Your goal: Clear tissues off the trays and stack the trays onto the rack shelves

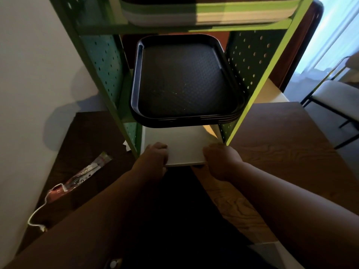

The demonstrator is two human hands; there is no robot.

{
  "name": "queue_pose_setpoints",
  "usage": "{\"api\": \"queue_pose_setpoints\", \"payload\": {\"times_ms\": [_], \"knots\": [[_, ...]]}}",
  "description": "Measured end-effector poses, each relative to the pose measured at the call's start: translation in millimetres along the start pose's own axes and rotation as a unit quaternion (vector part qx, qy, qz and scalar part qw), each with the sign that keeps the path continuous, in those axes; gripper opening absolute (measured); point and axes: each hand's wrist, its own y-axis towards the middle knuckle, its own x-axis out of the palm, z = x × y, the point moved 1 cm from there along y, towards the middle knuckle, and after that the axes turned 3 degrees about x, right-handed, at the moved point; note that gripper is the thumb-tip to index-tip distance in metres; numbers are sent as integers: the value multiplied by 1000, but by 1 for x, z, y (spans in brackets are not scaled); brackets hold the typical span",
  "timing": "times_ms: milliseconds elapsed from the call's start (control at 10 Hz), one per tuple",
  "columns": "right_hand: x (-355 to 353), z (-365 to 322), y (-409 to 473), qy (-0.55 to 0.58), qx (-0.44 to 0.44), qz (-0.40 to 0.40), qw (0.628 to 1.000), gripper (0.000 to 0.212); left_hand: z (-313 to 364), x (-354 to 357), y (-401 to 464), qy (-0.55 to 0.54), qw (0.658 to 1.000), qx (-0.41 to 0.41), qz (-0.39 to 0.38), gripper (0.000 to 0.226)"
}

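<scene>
A green rack (250,105) with perforated side panels stands in front of me. On its middle shelf lies a stack of several black trays (184,80), jutting out past the front. The top shelf holds a stack of light trays (209,14). Below the black stack, a white tray (184,146) sits partly inside the lowest level. My left hand (153,154) grips its near left edge and my right hand (221,160) grips its near right edge. No tissue lies on the white tray.
A dark wooden table (281,144) lies to the right and below. A plastic packet (83,173) and a white cable (38,212) lie on the dark surface at left. A small white scrap (126,145) sits by the rack's left leg. A chair (334,98) stands at far right.
</scene>
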Motion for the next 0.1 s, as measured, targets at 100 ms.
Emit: {"api": "queue_pose_setpoints", "payload": {"times_ms": [100], "knots": [[-1,6,0,57,-25,-2,998,25,26,-7,1,-15,1000,-14,18,35]]}}
